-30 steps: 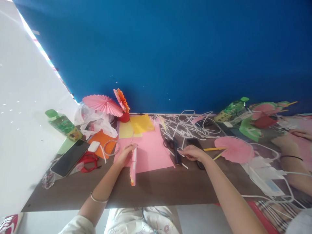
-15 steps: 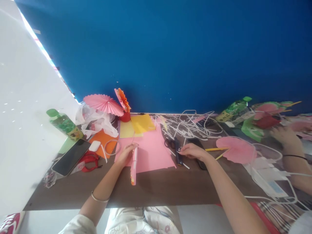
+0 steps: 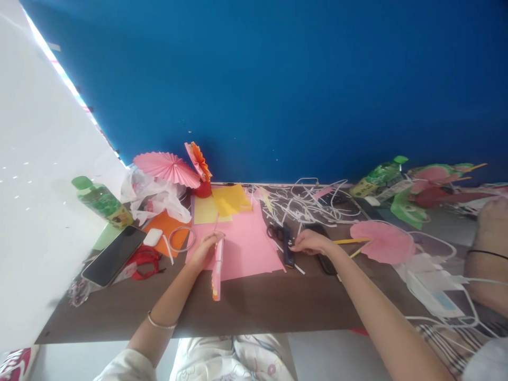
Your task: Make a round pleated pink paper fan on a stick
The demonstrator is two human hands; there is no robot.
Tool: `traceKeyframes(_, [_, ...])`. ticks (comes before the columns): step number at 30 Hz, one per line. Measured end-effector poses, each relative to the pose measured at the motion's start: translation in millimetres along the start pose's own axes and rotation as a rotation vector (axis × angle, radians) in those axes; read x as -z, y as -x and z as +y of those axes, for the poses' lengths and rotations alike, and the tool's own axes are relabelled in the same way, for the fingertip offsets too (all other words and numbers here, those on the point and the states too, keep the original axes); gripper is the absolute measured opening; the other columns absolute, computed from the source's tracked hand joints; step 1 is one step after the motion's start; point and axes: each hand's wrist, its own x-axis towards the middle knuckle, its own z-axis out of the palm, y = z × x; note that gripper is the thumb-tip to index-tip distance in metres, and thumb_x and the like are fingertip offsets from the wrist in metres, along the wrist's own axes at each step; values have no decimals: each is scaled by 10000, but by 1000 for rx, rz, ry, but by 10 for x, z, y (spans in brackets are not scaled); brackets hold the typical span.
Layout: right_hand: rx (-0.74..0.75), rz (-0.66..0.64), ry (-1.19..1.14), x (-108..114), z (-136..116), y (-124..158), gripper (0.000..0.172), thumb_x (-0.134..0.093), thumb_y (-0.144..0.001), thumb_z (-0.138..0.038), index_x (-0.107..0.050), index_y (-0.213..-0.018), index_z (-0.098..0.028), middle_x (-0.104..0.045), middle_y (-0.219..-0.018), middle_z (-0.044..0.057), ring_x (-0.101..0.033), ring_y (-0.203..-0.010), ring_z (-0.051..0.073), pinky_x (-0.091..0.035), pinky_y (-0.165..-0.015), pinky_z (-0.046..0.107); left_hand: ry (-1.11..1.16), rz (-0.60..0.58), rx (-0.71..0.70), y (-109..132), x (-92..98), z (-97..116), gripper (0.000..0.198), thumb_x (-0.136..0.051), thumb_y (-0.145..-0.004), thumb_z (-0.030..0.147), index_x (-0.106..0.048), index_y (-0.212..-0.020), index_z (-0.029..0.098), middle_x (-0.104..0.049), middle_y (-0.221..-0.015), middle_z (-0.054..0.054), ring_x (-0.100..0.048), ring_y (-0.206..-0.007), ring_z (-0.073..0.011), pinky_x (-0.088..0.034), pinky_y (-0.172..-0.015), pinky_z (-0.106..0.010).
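Left hand [image 3: 204,251] pinches pleated pink paper strip [image 3: 217,270] over flat pink paper sheet [image 3: 250,251]: keep folds tight. Right of sheet, right hand [image 3: 314,242] curls, grip unclear.

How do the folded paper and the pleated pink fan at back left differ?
The folded paper is a narrow closed strip; the pleated fan is spread wide. The left hand holds the folded paper; no hand touches the pleated fan. Orange and yellow show at the folded paper's near end; the pleated fan looks pink throughout. Both show pink.
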Motion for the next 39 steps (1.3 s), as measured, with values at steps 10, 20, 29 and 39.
traceKeyframes(10, [216,13,72,157,-196,167,369,-751,-494,-424,-611,-694,-147,-603,-633,18,-532,-598,121,-380,-522,202,37,-26,9,-30,36,-16,176,-700,-619,264,-662,-737,139,-574,-729,-12,-502,-678,-111,-363,-644,-217])
traceKeyframes(20, [242,-15,406,85,-151,-133,354,-715,-462,-446,-537,-546,-151,-522,-482,-17,-449,-483,102,-304,-464,220,20,-40,-27,-30,45,-27,144,-685,-639,248,-668,-737,145,-578,-734,-11,-507,-693,-114,-368,-664,-224])
traceKeyframes(29, [229,-32,428,36,-105,-174,395,-673,-522,-525,-539,-528,-153,-524,-475,-6,-454,-472,104,-297,-460,223,19,-21,-30,-26,33,-27,151,-700,-619,242,-672,-727,140,-581,-746,-22,-505,-714,-118,-373,-671,-218])
traceKeyframes(39, [704,301,890,-10,-245,212,52,-543,-743,-220,-542,-708,-181,-583,-734,24,-525,-686,155,-348,-604,249,17,-21,-41,-28,37,-31,175,-699,-612,253,-671,-740,136,-583,-749,-30,-502,-711,-129,-376,-662,-233])
